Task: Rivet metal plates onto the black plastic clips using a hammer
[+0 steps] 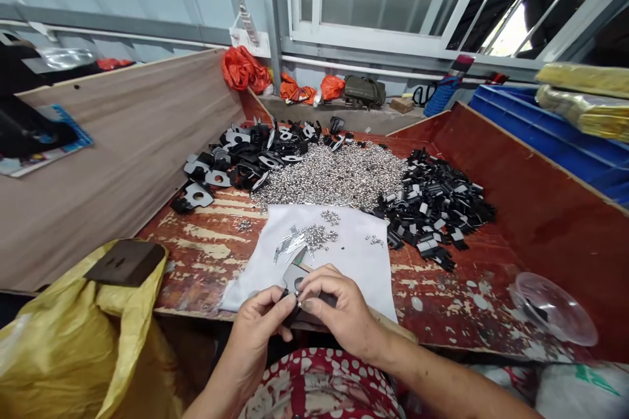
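My left hand (263,319) is closed around a black plastic part with a grey plate (293,275) that has a round hole in it. Against the same part, at the front edge of a white cloth (344,219), my right hand (344,311) has its thumb and fingers pinched together. Small shiny metal bits show at those fingertips, too small to make out fully. Just beyond the hands, thin metal pins (289,245) and a small heap of silver beads (317,236) lie on the cloth. The fingers hide the lower side of the part.
Behind the cloth spreads a large heap of silver beads (339,173). Grey-and-black plastic parts (250,150) are piled left of it, small black clips (435,203) right of it. A clear plastic bowl (555,308) sits right; a yellow bag (73,347) hangs at left. Wooden side boards flank the table.
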A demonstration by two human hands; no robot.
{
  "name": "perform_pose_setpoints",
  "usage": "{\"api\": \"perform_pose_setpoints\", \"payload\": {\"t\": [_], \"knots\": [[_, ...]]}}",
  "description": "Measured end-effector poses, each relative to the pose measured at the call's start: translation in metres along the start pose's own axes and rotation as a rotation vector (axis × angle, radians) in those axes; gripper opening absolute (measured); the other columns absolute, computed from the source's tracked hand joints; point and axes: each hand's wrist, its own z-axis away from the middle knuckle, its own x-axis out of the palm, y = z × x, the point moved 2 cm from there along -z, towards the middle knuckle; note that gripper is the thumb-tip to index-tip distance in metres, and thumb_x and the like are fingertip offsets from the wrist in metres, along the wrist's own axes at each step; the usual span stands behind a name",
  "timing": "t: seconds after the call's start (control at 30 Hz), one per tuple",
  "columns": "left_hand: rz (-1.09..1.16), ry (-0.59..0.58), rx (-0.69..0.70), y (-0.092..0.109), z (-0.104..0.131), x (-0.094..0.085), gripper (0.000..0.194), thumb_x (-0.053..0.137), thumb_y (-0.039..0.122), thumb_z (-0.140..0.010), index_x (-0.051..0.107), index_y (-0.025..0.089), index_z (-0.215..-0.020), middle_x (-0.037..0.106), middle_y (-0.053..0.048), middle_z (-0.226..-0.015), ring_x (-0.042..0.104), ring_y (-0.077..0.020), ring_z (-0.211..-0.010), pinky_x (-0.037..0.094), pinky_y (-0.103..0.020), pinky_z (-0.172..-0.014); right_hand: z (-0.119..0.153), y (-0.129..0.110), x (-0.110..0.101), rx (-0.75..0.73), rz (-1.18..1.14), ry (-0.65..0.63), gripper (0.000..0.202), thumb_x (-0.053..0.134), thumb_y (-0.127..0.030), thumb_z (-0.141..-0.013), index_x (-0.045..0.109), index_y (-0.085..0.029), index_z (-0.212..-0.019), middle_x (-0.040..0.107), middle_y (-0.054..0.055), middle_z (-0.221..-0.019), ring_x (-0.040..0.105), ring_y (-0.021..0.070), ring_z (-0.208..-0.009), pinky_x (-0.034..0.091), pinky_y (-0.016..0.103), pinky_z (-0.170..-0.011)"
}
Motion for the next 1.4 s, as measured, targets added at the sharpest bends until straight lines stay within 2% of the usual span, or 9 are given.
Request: {"api": "perform_pose_setpoints", "payload": {"t": [0.17,0.33,0.53,0.63,0.8,0.97,1.03,1.2,1.4], "knots": [[0.032,-0.027,0.014,-0.001,0.005,-0.011,0.038,0.088,0.049,-0.066,0.07,0.016,-0.066,0.051,0.001,-0.069,0.045,-0.012,-0.06,0.05,-0.022,-0.048,-0.008,-0.001,0.012,0.018,-0.06,-0.033,0.016,0.068,-0.035,-0.094,0.074,-0.022,-0.087,0.072,0.005,-0.099,0.066,0.0196,-0.097,0.051,0.033,-0.093],[-0.004,0.037,0.058,0.002,0.008,-0.027,0.042,0.086,0.047,-0.07,0.06,0.017,-0.056,0.045,0.001,-0.065,0.04,-0.0124,-0.061,0.04,-0.018,-0.042,-0.021,-0.005,0.013,-0.062,0.163,-0.169,0.014,0.063,-0.022,-0.096,0.075,-0.024,-0.091,0.075,0.002,-0.094,0.067,0.0173,-0.093,0.051,0.03,-0.088],[-0.031,0.081,0.067,0.01,0.007,-0.043,0.031,0.085,0.041,-0.069,0.067,0.017,-0.063,0.05,0.003,-0.066,0.042,-0.0078,-0.051,0.04,-0.019,-0.045,-0.101,0.016,0.001,-0.33,1.044,-0.364,0.015,0.062,-0.009,-0.093,0.074,-0.018,-0.094,0.076,0.006,-0.09,0.065,0.02,-0.086,0.046,0.032,-0.084],[0.014,0.075,0.054,0.01,0.008,-0.043,0.034,0.084,0.043,-0.07,0.064,0.016,-0.06,0.047,0.003,-0.063,0.038,-0.0087,-0.052,0.04,-0.019,-0.043,-0.135,0.029,0.015,-0.365,1.139,-0.48,0.018,0.065,-0.007,-0.091,0.071,-0.016,-0.077,0.072,0.007,-0.078,0.062,0.0209,-0.082,0.043,0.032,-0.081],[0.16,0.077,0.015,0.013,0.01,-0.046,0.033,0.087,0.04,-0.068,0.066,0.015,-0.064,0.05,0.002,-0.066,0.039,-0.0098,-0.056,0.044,-0.02,-0.044,-0.151,0.037,0.029,-0.38,1.187,-0.5,0.018,0.06,-0.003,-0.091,0.069,-0.014,-0.079,0.071,0.013,-0.084,0.06,0.0251,-0.09,0.041,0.036,-0.086],[0.373,0.067,0.027,0.019,0.011,-0.052,0.024,0.084,0.035,-0.071,0.072,0.014,-0.075,0.059,-0.003,-0.075,0.048,-0.0138,-0.063,0.048,-0.023,-0.044,-0.138,0.017,0.002,-0.306,1.161,-0.374,0.019,0.057,0.001,-0.086,0.069,-0.014,-0.085,0.071,0.011,-0.085,0.062,0.0235,-0.085,0.044,0.036,-0.082],[0.453,0.08,0.027,0.02,0.01,-0.05,0.027,0.084,0.039,-0.07,0.073,0.015,-0.075,0.062,-0.004,-0.076,0.051,-0.0158,-0.065,0.049,-0.024,-0.042,-0.117,0.0,-0.003,-0.265,0.992,-0.283,0.016,0.057,-0.005,-0.09,0.069,-0.016,-0.093,0.072,0.007,-0.088,0.065,0.0206,-0.083,0.047,0.033,-0.079],[0.469,0.059,0.023,0.017,0.004,-0.034,0.03,0.085,0.041,-0.072,0.072,0.014,-0.072,0.061,-0.002,-0.071,0.049,-0.0138,-0.061,0.044,-0.02,-0.036,-0.049,-0.034,0.019,-0.32,0.222,-0.127,0.007,0.07,-0.019,-0.091,0.073,-0.024,-0.088,0.077,-0.001,-0.093,0.07,0.0179,-0.088,0.046,0.04,-0.096],[0.517,0.028,0.032,0.011,0.008,-0.021,0.022,0.087,0.033,-0.075,0.073,0.015,-0.077,0.062,0.0,-0.074,0.051,-0.0116,-0.06,0.047,-0.019,-0.039,-0.028,-0.031,0.037,-0.39,0.231,0.033,0.01,0.072,-0.017,-0.089,0.075,-0.026,-0.089,0.076,-0.001,-0.095,0.063,0.0197,-0.096,0.039,0.047,-0.102]]}}
